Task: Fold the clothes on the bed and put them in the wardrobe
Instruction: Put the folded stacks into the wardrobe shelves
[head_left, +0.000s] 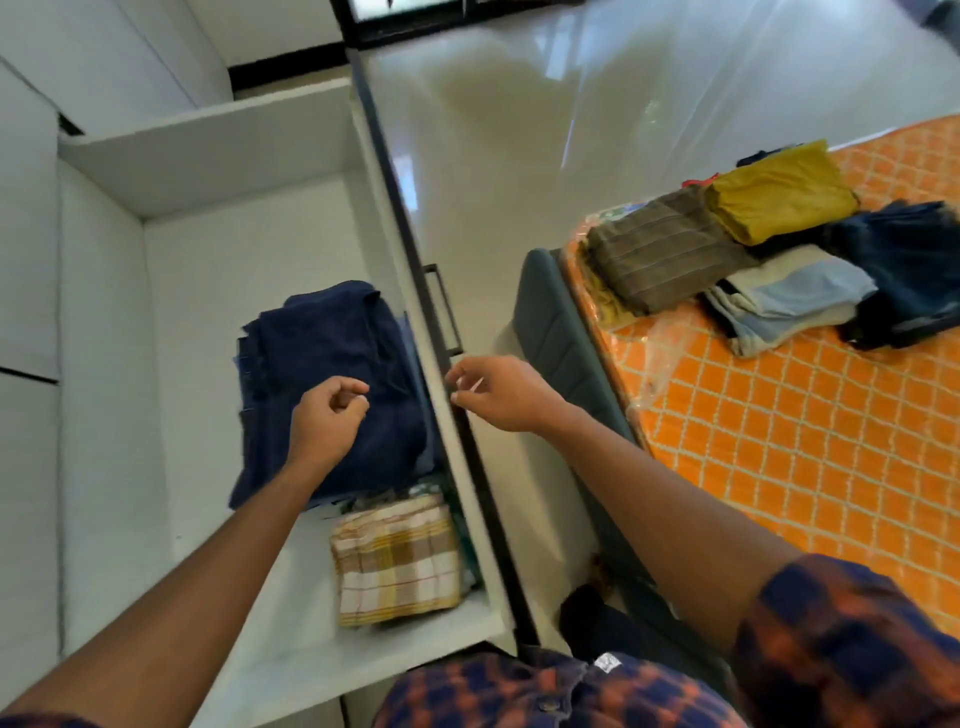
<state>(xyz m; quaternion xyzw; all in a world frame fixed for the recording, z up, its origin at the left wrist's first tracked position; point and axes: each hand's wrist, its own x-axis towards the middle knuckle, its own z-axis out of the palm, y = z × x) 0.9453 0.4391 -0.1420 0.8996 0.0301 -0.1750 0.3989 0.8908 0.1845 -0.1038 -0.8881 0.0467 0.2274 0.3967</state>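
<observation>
A folded dark blue garment (332, 358) lies on the white wardrobe shelf (208, 291). In front of it sits a folded yellow-and-brown checked cloth (397, 564). My left hand (327, 415) hovers over the blue garment with fingers loosely curled, holding nothing. My right hand (493, 389) hangs by the edge of the open wardrobe door (467, 457), fingers relaxed and empty. On the orange bed (779, 441) at right lie folded clothes: a brown striped piece (660, 254), a mustard one (779, 197), a light blue one (789, 301) and dark blue jeans (909, 270).
The glossy wardrobe door (519, 156) stands between shelf and bed, with a black handle (441, 306). A grey bed frame edge (561, 332) runs beside it. An upper shelf board (208, 150) sits above the clothes.
</observation>
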